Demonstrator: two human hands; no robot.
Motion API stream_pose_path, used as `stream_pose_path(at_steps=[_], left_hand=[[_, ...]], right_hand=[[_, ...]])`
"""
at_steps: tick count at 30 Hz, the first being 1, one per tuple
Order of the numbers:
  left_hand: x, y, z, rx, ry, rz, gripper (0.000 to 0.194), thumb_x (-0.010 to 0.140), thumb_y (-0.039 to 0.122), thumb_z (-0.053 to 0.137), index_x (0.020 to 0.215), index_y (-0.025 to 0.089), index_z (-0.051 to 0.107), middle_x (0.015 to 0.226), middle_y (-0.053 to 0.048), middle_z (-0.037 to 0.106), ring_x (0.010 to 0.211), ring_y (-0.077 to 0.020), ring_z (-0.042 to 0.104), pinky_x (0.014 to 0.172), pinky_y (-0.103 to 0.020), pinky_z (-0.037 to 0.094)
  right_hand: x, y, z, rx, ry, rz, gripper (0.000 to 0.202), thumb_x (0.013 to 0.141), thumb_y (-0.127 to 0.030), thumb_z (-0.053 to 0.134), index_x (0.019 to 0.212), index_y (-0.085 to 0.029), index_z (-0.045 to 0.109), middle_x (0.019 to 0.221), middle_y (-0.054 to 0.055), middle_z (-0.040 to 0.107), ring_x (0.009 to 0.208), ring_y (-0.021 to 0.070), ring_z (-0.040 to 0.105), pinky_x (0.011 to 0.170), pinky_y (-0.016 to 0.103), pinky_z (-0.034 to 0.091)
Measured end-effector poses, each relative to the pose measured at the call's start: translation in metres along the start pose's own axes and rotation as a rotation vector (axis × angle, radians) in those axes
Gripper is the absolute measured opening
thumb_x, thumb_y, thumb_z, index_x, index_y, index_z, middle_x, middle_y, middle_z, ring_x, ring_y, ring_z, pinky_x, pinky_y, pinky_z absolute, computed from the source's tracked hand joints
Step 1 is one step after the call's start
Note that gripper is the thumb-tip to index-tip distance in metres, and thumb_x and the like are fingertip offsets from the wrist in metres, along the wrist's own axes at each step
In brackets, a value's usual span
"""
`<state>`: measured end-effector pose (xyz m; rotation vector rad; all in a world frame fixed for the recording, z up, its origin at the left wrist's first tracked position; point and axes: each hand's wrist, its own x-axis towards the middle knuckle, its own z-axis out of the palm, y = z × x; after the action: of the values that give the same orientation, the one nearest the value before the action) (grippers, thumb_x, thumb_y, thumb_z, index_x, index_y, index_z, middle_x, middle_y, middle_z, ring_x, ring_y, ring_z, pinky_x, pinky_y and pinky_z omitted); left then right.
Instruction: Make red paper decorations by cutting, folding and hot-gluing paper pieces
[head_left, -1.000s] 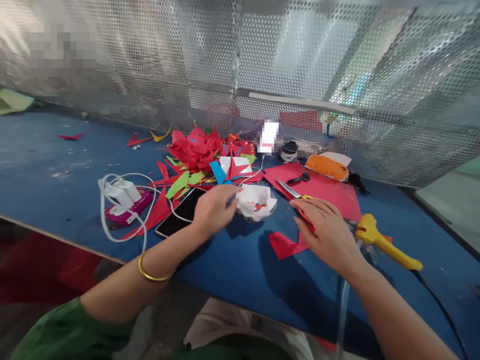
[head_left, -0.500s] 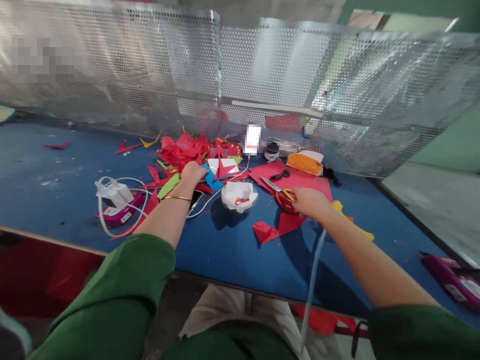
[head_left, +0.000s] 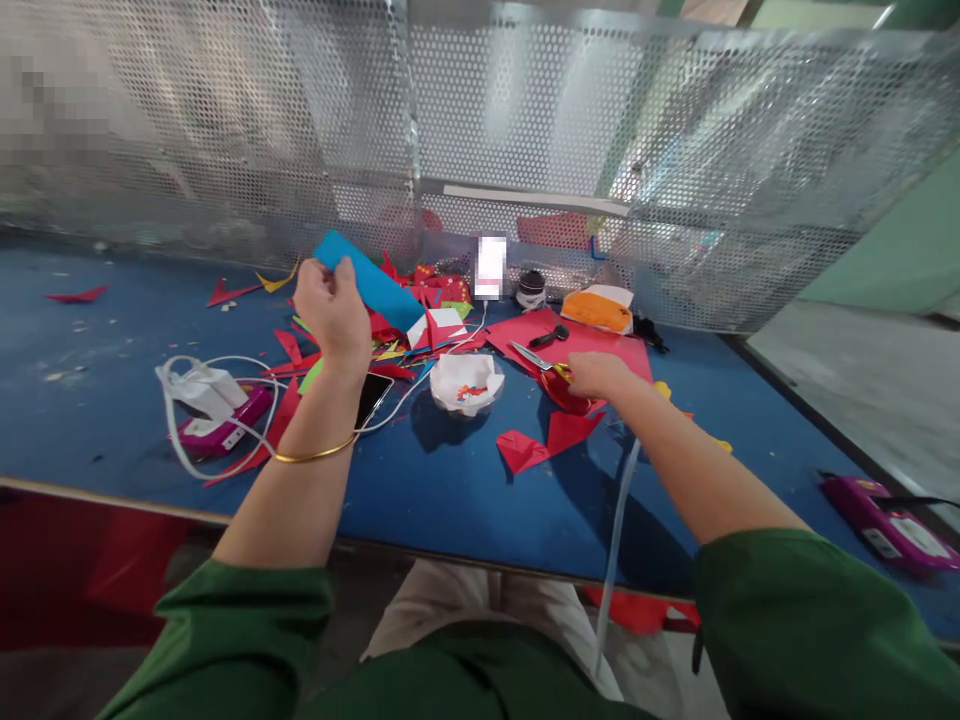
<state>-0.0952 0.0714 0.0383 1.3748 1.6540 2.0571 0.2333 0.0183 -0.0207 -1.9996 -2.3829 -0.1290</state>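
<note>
My left hand [head_left: 334, 310] is closed on a blue strip of paper [head_left: 371, 283], raised above the pile of red paper pieces. My right hand [head_left: 596, 375] grips yellow-handled scissors [head_left: 534, 358], whose blades point left over a large red sheet [head_left: 600, 348]. Below the scissors lie cut red pieces [head_left: 525, 450] on the blue table. Between the hands stands a small bowl [head_left: 466, 384] lined with white paper, with small red and orange bits inside. Part of the pile behind the blue strip is hidden.
A lit phone [head_left: 491, 266] leans near the perforated metal screen [head_left: 517, 120]. At left, a white charger [head_left: 202, 388] with looped cable rests on a purple device [head_left: 232, 425]. Another purple device [head_left: 889, 525] lies far right. A dark phone [head_left: 373, 398] sits by my left wrist.
My left hand has lifted the blue paper from the pile, up and to the left. My right hand keeps its hold on the scissors. The view has shifted slightly.
</note>
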Motion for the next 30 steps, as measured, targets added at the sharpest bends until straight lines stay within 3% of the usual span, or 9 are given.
stream_pose_path(at_steps=[2, 5, 9, 13, 17, 20, 22, 25, 30], left_hand=[[-0.006, 0.002, -0.004, -0.101, -0.065, -0.084, 0.023, 0.095, 0.023, 0.044, 0.073, 0.022, 0.038, 0.062, 0.006, 0.038, 0.057, -0.0105, 0.043, 0.063, -0.026, 0.043], [-0.024, -0.001, -0.005, -0.317, -0.255, -0.331, 0.027, 0.094, 0.023, 0.05, 0.069, 0.022, 0.039, 0.054, 0.007, 0.038, 0.048, -0.0086, 0.042, 0.052, -0.024, 0.039], [-0.054, -0.005, 0.001, -0.503, -0.417, -0.614, 0.024, 0.091, 0.021, 0.056, 0.069, 0.02, 0.047, 0.056, 0.004, 0.049, 0.046, -0.0086, 0.045, 0.046, -0.024, 0.038], [-0.071, -0.01, 0.005, -0.51, -0.564, -0.619, 0.018, 0.085, 0.024, 0.063, 0.07, 0.019, 0.055, 0.057, 0.002, 0.054, 0.045, -0.0097, 0.048, 0.042, -0.023, 0.038], [-0.077, -0.013, 0.007, -0.484, -0.585, -0.596, 0.016, 0.083, 0.026, 0.064, 0.071, 0.018, 0.058, 0.056, 0.001, 0.057, 0.044, -0.0106, 0.052, 0.041, -0.022, 0.041], [-0.081, -0.011, 0.007, -0.471, -0.623, -0.548, 0.012, 0.083, 0.025, 0.063, 0.074, 0.017, 0.061, 0.057, 0.001, 0.059, 0.044, -0.0111, 0.053, 0.04, -0.021, 0.042], [-0.083, -0.008, 0.007, -0.469, -0.644, -0.514, 0.01, 0.082, 0.024, 0.063, 0.076, 0.017, 0.063, 0.056, 0.001, 0.06, 0.042, -0.0113, 0.054, 0.039, -0.021, 0.041], [-0.084, -0.006, 0.005, -0.464, -0.64, -0.497, 0.008, 0.082, 0.023, 0.064, 0.076, 0.017, 0.063, 0.055, 0.001, 0.061, 0.04, -0.0109, 0.052, 0.037, -0.021, 0.039], [-0.085, -0.011, 0.005, -0.491, -0.645, -0.565, 0.012, 0.079, 0.028, 0.066, 0.077, 0.017, 0.063, 0.056, 0.002, 0.061, 0.043, -0.0116, 0.054, 0.04, -0.022, 0.043]], right_hand=[[-0.017, -0.007, -0.014, -0.009, -0.04, 0.024, 0.025, 0.093, -0.029, 0.058, 0.11, -0.012, 0.067, 0.11, 0.017, 0.069, 0.1, 0.0279, 0.065, 0.083, 0.039, 0.051], [-0.051, -0.027, -0.022, 0.035, -0.1, -0.124, 0.029, 0.088, -0.023, 0.058, 0.115, -0.021, 0.068, 0.117, 0.009, 0.07, 0.106, 0.0256, 0.064, 0.085, 0.034, 0.049], [-0.091, -0.056, -0.003, 0.011, -0.116, -0.406, 0.032, 0.083, -0.02, 0.062, 0.115, -0.015, 0.068, 0.116, 0.013, 0.069, 0.108, 0.0267, 0.063, 0.094, 0.037, 0.045], [-0.105, -0.063, 0.019, -0.12, -0.073, -0.443, 0.024, 0.092, -0.012, 0.049, 0.105, -0.011, 0.07, 0.107, 0.016, 0.071, 0.097, 0.0251, 0.066, 0.087, 0.038, 0.045], [-0.094, -0.051, 0.005, -0.061, -0.071, -0.305, 0.025, 0.095, -0.017, 0.047, 0.105, -0.015, 0.07, 0.104, 0.012, 0.072, 0.096, 0.0231, 0.066, 0.084, 0.034, 0.046], [-0.066, -0.037, -0.013, -0.021, -0.073, 0.057, 0.029, 0.096, -0.027, 0.044, 0.114, -0.018, 0.065, 0.117, 0.013, 0.068, 0.105, 0.0261, 0.065, 0.081, 0.033, 0.047], [-0.041, -0.027, -0.016, -0.043, -0.162, 0.244, 0.033, 0.09, -0.027, 0.053, 0.118, -0.013, 0.062, 0.122, 0.02, 0.066, 0.111, 0.0327, 0.063, 0.082, 0.036, 0.047], [-0.008, -0.016, -0.004, -0.012, -0.238, 0.31, 0.041, 0.079, -0.018, 0.064, 0.117, -0.007, 0.061, 0.112, 0.026, 0.068, 0.102, 0.0367, 0.067, 0.075, 0.037, 0.048], [0.009, -0.008, 0.017, 0.117, -0.175, 0.33, 0.058, 0.075, -0.02, 0.066, 0.13, -0.005, 0.05, 0.111, 0.026, 0.069, 0.1, 0.0361, 0.068, 0.072, 0.036, 0.048]])
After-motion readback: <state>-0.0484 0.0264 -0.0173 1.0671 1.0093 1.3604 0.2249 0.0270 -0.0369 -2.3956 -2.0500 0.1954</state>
